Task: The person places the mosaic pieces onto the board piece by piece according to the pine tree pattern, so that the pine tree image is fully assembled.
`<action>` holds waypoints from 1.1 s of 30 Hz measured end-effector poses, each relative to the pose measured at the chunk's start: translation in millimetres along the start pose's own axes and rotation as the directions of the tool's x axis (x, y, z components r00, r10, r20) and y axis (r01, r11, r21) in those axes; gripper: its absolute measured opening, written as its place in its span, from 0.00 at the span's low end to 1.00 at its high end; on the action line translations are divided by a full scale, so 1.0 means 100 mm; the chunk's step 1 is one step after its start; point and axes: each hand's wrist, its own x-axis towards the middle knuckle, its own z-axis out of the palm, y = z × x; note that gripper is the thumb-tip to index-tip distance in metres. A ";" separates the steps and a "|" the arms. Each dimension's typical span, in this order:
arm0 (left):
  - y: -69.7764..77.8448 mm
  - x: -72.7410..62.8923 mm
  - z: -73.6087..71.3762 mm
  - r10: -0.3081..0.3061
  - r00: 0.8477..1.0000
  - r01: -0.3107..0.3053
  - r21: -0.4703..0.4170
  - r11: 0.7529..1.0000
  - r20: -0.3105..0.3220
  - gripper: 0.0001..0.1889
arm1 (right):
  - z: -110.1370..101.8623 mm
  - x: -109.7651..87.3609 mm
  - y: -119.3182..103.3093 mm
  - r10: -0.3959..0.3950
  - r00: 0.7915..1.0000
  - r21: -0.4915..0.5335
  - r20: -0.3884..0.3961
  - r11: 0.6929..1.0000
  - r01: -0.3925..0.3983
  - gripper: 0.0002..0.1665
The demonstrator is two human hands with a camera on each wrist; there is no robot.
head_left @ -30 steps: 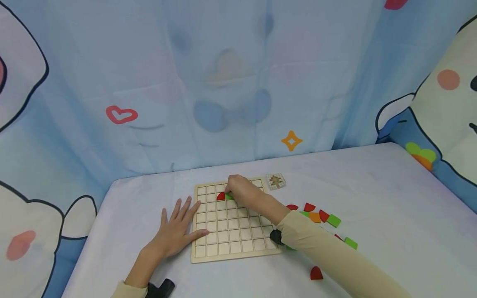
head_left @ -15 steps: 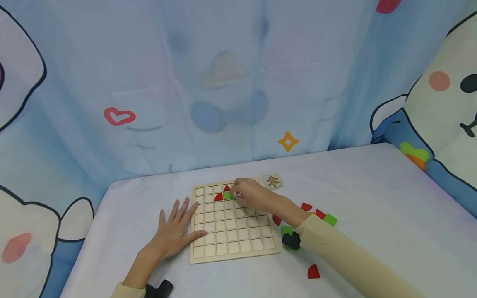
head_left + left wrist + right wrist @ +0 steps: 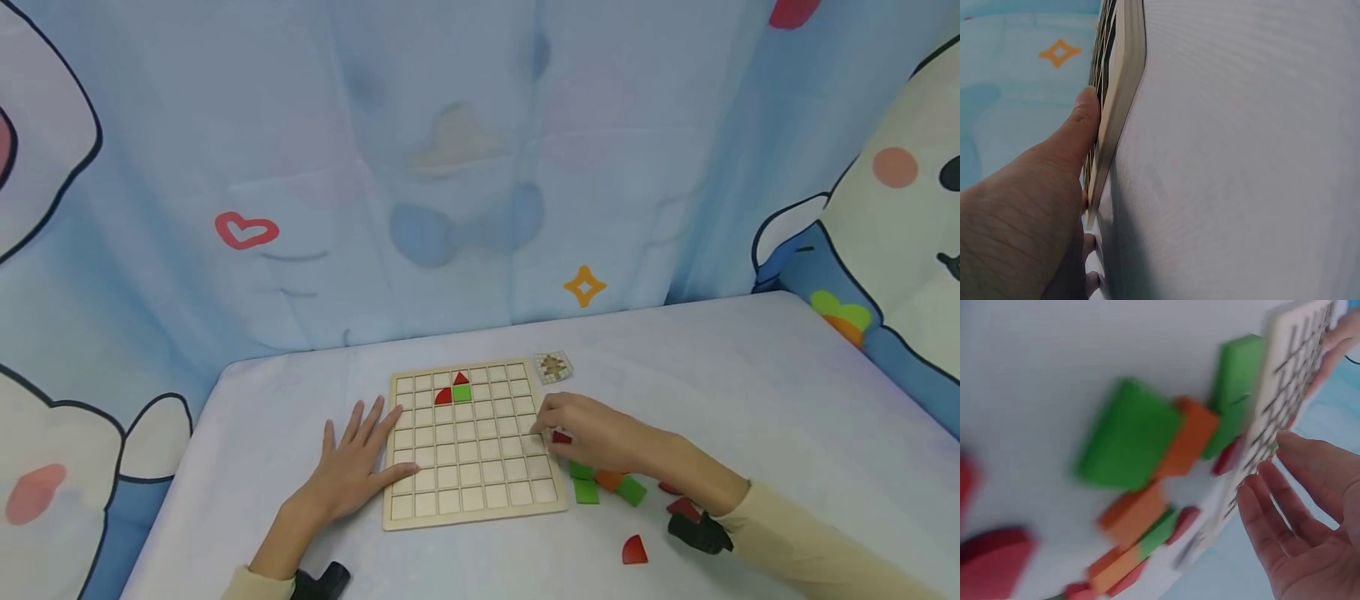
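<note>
A wooden grid board (image 3: 468,451) lies on the white table. In its upper rows sit a red triangle (image 3: 460,379), a red quarter-round piece (image 3: 443,397) and a green square (image 3: 461,392). My left hand (image 3: 352,467) rests with spread fingers on the board's left edge; in the left wrist view its thumb (image 3: 1084,115) lies over the rim. Over the board's right edge hovers my right hand (image 3: 592,429), its fingers loosely bent and apart, with nothing between them in the right wrist view. Just below its fingers is a red piece (image 3: 561,437).
Right of the board lie loose pieces, including a green square (image 3: 587,491), an orange piece (image 3: 609,480) and, nearer the front, a red quarter-round piece (image 3: 634,550). A small patterned card (image 3: 553,367) lies by the board's top right corner. A printed curtain (image 3: 450,208) hangs behind.
My right hand has moved from the board's upper rows to the right and towards me, past the right edge. The red triangle and green square it covered now show. The left hand stays put.
</note>
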 end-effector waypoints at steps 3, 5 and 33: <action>0.02 0.01 0.00 0.002 1.000 -0.002 -0.001 1.000 0.006 0.48 | 0.02 -0.14 0.09 0.039 0.999 0.010 -0.011 0.999 -0.039 0.14; 0.02 0.00 -0.01 0.001 1.000 -0.001 0.001 1.000 0.005 0.48 | 0.04 -0.18 0.14 0.052 0.998 0.049 -0.019 0.998 -0.051 0.14; 0.00 0.01 0.01 0.004 1.000 -0.004 0.006 1.000 0.015 0.48 | 0.08 -0.01 0.08 0.207 0.976 0.204 -0.067 0.960 -0.190 0.14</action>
